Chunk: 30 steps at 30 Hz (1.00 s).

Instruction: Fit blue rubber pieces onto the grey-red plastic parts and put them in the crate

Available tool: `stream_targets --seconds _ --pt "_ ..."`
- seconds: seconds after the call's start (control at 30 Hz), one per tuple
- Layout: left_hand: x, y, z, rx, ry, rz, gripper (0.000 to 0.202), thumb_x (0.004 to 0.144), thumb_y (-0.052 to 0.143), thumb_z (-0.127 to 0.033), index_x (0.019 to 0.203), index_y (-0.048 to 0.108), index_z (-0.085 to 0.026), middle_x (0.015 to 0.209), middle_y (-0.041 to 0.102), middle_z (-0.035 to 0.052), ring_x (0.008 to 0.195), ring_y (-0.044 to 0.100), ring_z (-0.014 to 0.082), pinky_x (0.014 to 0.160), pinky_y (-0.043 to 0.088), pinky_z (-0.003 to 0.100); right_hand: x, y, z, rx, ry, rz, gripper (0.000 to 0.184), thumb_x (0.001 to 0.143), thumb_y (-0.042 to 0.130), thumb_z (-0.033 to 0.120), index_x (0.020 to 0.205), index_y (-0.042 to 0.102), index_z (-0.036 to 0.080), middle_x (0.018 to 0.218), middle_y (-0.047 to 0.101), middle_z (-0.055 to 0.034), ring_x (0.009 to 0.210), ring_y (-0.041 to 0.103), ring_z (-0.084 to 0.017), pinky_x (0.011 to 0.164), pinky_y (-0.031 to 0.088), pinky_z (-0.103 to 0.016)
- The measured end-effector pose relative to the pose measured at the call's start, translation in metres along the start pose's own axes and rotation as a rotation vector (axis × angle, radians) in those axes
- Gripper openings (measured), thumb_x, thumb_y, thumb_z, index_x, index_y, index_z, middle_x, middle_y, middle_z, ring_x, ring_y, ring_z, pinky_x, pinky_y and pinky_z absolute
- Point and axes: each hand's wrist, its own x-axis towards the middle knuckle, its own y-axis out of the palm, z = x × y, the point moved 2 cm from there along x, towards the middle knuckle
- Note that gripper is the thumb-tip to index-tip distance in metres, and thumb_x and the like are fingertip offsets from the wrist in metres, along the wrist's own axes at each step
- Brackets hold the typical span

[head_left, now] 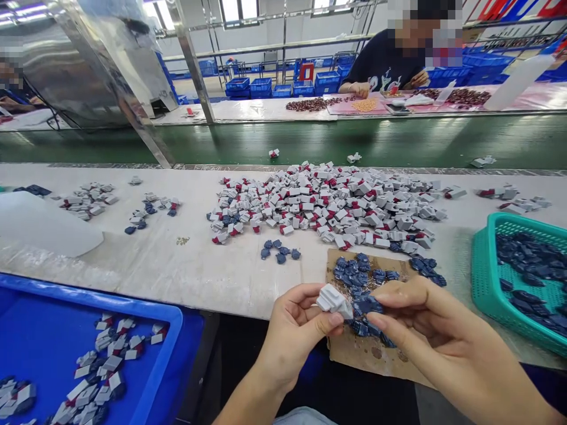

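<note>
My left hand pinches a light grey plastic block with a stepped top, between thumb and fingers. Close beside it, my right hand is closed on a dark blue plastic piece held by thumb and forefinger. The two parts meet or nearly meet; I cannot tell whether they are joined. Below the hands, a brown cardboard sheet bears several dark blue pieces. Beyond it spreads a large heap of grey and dark red parts.
At right stands a green basket of dark blue pieces. A blue bin with grey, red and blue parts sits at lower left. Behind the table runs a green conveyor belt with several loose parts. A co-worker works across it.
</note>
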Motion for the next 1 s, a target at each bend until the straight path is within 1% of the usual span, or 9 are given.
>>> stream_targets --seconds 0.17,0.3,0.4,0.5,0.57,0.67,0.8,0.9,1.0 --pt "-0.003 0.001 0.002 -0.006 0.012 0.008 0.029 0.057 0.090 -0.023 0.082 0.074 -0.019 0.076 0.072 0.0019 0.063 0.064 0.0083 0.058 0.054 0.015 0.005 0.005 0.007 -0.027 -0.058 0.038 0.022 0.094 0.057 0.039 0.082 0.055 0.020 0.074 0.062 -0.0022 0.068 0.065 -0.014 0.048 0.051 -0.013" --pt "-0.002 -0.001 0.002 0.028 0.058 -0.006 0.029 0.058 0.089 -0.024 0.082 0.073 -0.020 0.077 0.073 0.0020 0.064 0.065 0.0093 0.059 0.054 0.016 0.002 0.003 0.003 -0.049 -0.034 0.111 0.021 0.094 0.055 0.038 0.084 0.055 0.020 0.076 0.063 -0.0030 0.069 0.064 -0.015 0.050 0.051 -0.016" --pt "-0.003 -0.002 0.001 0.144 0.099 0.006 0.029 0.057 0.090 -0.026 0.080 0.073 -0.021 0.079 0.074 0.0032 0.070 0.067 0.0115 0.065 0.054 0.017 0.003 0.001 0.002 -0.075 -0.017 0.260 0.020 0.096 0.050 0.034 0.083 0.055 0.020 0.077 0.062 -0.0024 0.068 0.061 -0.015 0.052 0.049 -0.019" --pt "-0.003 -0.003 0.000 0.276 0.107 0.031 0.029 0.057 0.090 -0.026 0.081 0.074 -0.021 0.082 0.075 0.0047 0.076 0.069 0.0144 0.070 0.055 0.019 0.004 0.000 0.001 -0.097 0.009 0.402 0.021 0.097 0.045 0.029 0.080 0.053 0.019 0.072 0.058 -0.0008 0.061 0.055 -0.012 0.050 0.044 -0.020" --pt "-0.003 -0.003 0.001 0.303 0.111 0.017 0.030 0.055 0.090 -0.024 0.081 0.074 -0.022 0.081 0.075 0.0045 0.075 0.069 0.0150 0.069 0.054 0.019 0.003 0.000 -0.002 -0.078 0.028 0.421 0.022 0.097 0.044 0.027 0.079 0.051 0.019 0.070 0.056 -0.0006 0.059 0.051 -0.012 0.051 0.042 -0.021" --pt "-0.002 -0.004 0.005 0.257 0.092 -0.009 0.032 0.051 0.091 -0.020 0.077 0.073 -0.021 0.077 0.075 0.0034 0.071 0.068 0.0146 0.066 0.054 0.019 0.000 0.001 -0.011 -0.022 0.069 0.434 0.023 0.097 0.044 0.030 0.077 0.048 0.018 0.068 0.054 -0.0011 0.058 0.047 -0.011 0.051 0.038 -0.022" --pt "0.001 -0.007 0.016 0.213 0.043 -0.023 0.033 0.050 0.091 -0.017 0.076 0.072 -0.020 0.074 0.074 0.0022 0.069 0.068 0.0129 0.064 0.052 0.017 -0.001 0.006 -0.021 0.042 0.122 0.477 0.024 0.096 0.047 0.032 0.076 0.048 0.017 0.068 0.051 -0.0010 0.060 0.047 -0.011 0.051 0.039 -0.021" --pt "-0.001 -0.009 0.020 0.217 0.037 -0.036 0.032 0.053 0.090 -0.023 0.077 0.070 -0.019 0.075 0.072 0.0022 0.069 0.066 0.0118 0.064 0.050 0.016 0.001 0.018 -0.019 0.089 0.145 0.502 0.023 0.094 0.049 0.031 0.076 0.049 0.018 0.068 0.052 0.0002 0.058 0.048 -0.011 0.049 0.039 -0.019" --pt "-0.014 -0.017 0.011 0.331 0.034 -0.046 0.028 0.060 0.085 -0.033 0.076 0.068 -0.018 0.073 0.068 0.0028 0.067 0.063 0.0125 0.062 0.049 0.019 -0.001 0.023 -0.017 0.155 0.133 0.562 0.019 0.094 0.053 0.034 0.083 0.056 0.019 0.066 0.054 0.0019 0.054 0.050 -0.010 0.049 0.042 -0.017"
